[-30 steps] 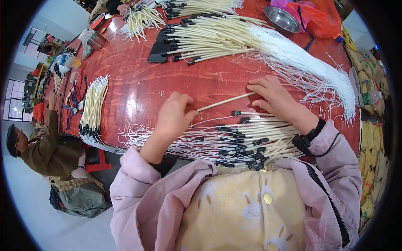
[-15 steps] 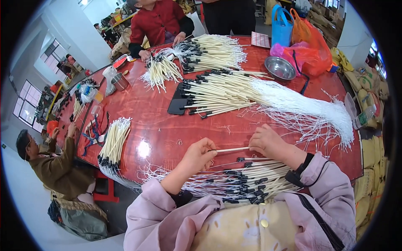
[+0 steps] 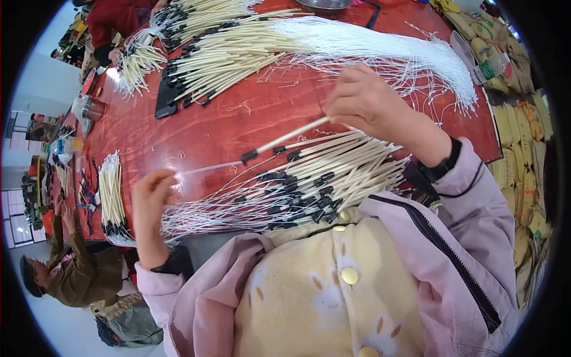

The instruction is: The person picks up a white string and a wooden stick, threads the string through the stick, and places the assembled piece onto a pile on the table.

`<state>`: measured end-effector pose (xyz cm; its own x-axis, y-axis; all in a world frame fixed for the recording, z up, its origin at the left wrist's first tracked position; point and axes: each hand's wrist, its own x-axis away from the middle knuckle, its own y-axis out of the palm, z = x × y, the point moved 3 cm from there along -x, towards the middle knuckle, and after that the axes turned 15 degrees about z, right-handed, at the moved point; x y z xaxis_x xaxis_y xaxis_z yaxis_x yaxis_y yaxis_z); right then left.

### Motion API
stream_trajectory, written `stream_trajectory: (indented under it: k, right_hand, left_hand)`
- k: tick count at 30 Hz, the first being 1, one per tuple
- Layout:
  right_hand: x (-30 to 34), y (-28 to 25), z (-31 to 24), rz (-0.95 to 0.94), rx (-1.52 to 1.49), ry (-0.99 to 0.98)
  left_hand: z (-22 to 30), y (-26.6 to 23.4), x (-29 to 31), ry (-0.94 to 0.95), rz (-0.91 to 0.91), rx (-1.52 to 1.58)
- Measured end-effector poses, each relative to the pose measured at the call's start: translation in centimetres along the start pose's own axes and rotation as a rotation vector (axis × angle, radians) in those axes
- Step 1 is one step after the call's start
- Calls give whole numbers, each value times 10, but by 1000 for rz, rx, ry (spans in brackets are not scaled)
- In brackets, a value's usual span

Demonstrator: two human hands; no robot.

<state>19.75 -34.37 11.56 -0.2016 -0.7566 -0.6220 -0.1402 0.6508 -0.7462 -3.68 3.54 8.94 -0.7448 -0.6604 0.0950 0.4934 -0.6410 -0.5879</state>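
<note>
Between the thumb and fingers of my right hand (image 3: 364, 98) is one end of a thin cream stick (image 3: 294, 135), tilted with its black cap down to the left. A pale white string (image 3: 211, 168) runs from that cap to my left hand (image 3: 153, 193). The left fingers are bent and closed at the string's end, somewhat blurred. Below both hands, close to my body, lies a pile of similar cream sticks (image 3: 357, 172) with black caps. Their white strings (image 3: 208, 214) spread to the left.
A large bundle of sticks (image 3: 232, 56) with long white strings (image 3: 380, 44) lies across the red table (image 3: 208, 134). A black phone (image 3: 166, 95) is partly under it. A smaller bundle (image 3: 112, 190) lies at the left. Other people sit at the far and left sides.
My left hand has left the stick and moved left, drawing out the string. My right hand has risen with the stick, which now tilts. The view has shifted, and the table appears higher.
</note>
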Motion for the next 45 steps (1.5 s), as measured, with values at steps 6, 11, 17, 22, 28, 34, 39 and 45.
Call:
stream_trajectory:
  k: [6, 11, 17, 22, 28, 34, 39, 45]
  right_hand:
    - [53, -40, -19, -111, -13, 135]
    - [78, -35, -27, -133, -116, 263]
    - [74, -28, 2, -72, 88, 353]
    - [55, -15, -5, -37, 100, 280]
    - [73, -13, 4, -67, 129, 346]
    - [68, -10, 8, -56, 99, 332]
    - [71, -6, 18, -75, 124, 369]
    - [58, 16, 14, -159, 136, 416]
  left_hand:
    - [-91, -93, 12, 122, 271, -474]
    - [-46, -43, 21, 577, 249, -740]
    - [101, 125, -19, 660, -155, -289]
    - [151, 277, -56, 992, -249, -215]
    - [166, 333, -62, 1025, -167, -394]
    - [125, 274, -36, 1184, -149, -491]
    - [60, 184, -27, 832, -223, -499]
    - [30, 136, -19, 662, -152, -537]
